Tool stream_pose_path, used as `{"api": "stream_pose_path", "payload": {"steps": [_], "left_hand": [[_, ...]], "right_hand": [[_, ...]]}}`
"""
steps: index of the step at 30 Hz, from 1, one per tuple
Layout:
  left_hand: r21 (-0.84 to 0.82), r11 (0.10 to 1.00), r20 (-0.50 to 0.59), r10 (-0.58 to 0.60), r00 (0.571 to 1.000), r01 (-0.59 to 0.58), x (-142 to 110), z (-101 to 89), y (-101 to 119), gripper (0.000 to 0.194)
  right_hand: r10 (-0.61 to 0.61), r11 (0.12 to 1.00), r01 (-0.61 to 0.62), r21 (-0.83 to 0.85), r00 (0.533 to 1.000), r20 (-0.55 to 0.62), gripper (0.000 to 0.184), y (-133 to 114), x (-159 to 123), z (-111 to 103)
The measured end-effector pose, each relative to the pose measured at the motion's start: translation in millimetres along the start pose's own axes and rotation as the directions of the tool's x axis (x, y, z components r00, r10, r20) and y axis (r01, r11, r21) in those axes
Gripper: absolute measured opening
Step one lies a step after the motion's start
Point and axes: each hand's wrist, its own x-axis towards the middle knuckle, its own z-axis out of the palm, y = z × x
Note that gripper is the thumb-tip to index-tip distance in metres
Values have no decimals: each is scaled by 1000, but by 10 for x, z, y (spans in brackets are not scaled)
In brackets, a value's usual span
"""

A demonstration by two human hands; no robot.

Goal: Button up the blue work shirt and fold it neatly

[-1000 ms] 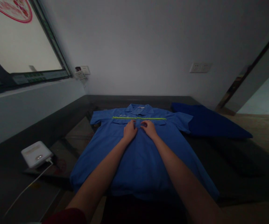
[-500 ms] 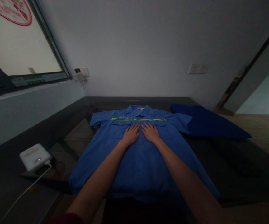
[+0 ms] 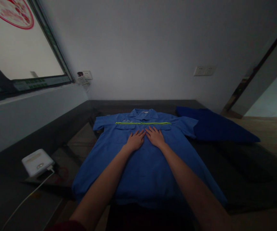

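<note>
A blue short-sleeved work shirt [image 3: 143, 166] with a yellow-green reflective stripe across the chest lies spread flat, front up, on a dark table [image 3: 244, 173]. My left hand [image 3: 135, 140] lies flat on the shirt's chest just below the stripe, fingers stretched out. My right hand [image 3: 155, 136] rests flat beside it, fingers also extended, the two hands nearly touching at the shirt's centre line. Neither hand holds anything.
A darker blue folded cloth [image 3: 215, 128] lies to the right of the shirt. A white device [image 3: 37, 162] with a white cable [image 3: 25, 199] sits at the table's left. Wall sockets [image 3: 84, 77] and a window are on the left, a doorway on the right.
My hands went from pinching the shirt's front at the stripe to lying flat, and slid slightly toward me. The shirt has stayed in place.
</note>
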Motion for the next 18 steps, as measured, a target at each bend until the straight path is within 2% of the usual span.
{"api": "stream_pose_path", "payload": {"steps": [6, 10, 12, 14, 16, 18], "left_hand": [[9, 1000, 96, -22, 995, 22, 5, 25, 4, 54], [-33, 999, 85, -24, 996, 27, 2, 39, -9, 56], [-110, 993, 43, -27, 999, 32, 4, 0, -32, 63], [-217, 976, -43, -43, 998, 33, 3, -71, -61, 68], [-328, 944, -132, -71, 989, 24, -14, -151, -85, 57], [-425, 905, -171, -85, 981, 4, -55, -205, -90, 40]], "right_hand": [[-3, 1000, 3, 12, 1000, 0, 45, -15, -18, -19], [6, 1000, -6, 22, 1000, -17, 42, -39, -56, -121], [26, 999, -24, 42, 999, -36, 38, -71, -97, -231], [35, 997, -31, 66, 997, -69, 33, -138, -166, -366], [24, 996, -16, 92, 996, -84, 28, -250, -268, -494], [-10, 991, 14, 130, 999, -33, 22, -398, -395, -579]]}}
